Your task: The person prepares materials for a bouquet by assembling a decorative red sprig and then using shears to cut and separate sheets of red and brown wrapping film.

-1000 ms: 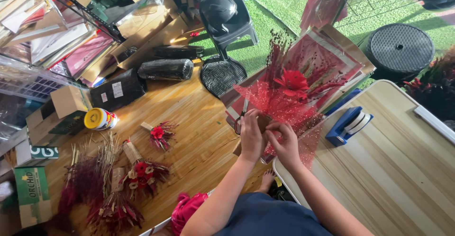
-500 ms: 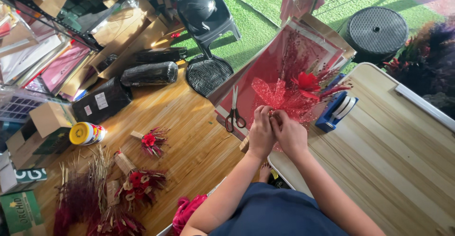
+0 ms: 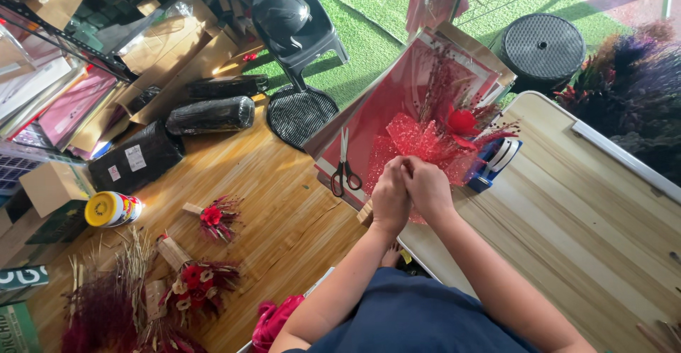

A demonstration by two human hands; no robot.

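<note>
Big pale wooden surface (image 3: pixel 567 211) runs across the right side, with a warm wood floor (image 3: pixel 284 211) below it on the left and green turf beyond. On the surface's far corner lies a stack of red wrapping sheets (image 3: pixel 397 105), and on top of those sits a small red bouquet (image 3: pixel 440 136): a red flower, dark twiggy sprigs and red mesh netting bunched around it.

Both hands are pressed right up against each other at the near end of that bouquet. The left hand (image 3: pixel 389 198) is clenched around the gathered base of the netting, and the right hand (image 3: pixel 428 188) is closed over the same spot, knuckles up, so the stems themselves are hidden.

Just right of the bouquet is a blue tape dispenser (image 3: pixel 496 161) at the sheets' edge. Left of the hands a pair of black-handled scissors (image 3: pixel 345 165) lies on the red paper, blades pointing away.

Down on the floor: black rolls, a yellow-lidded can (image 3: pixel 112 209), and a couple of little finished red posies (image 3: pixel 213 218).
</note>
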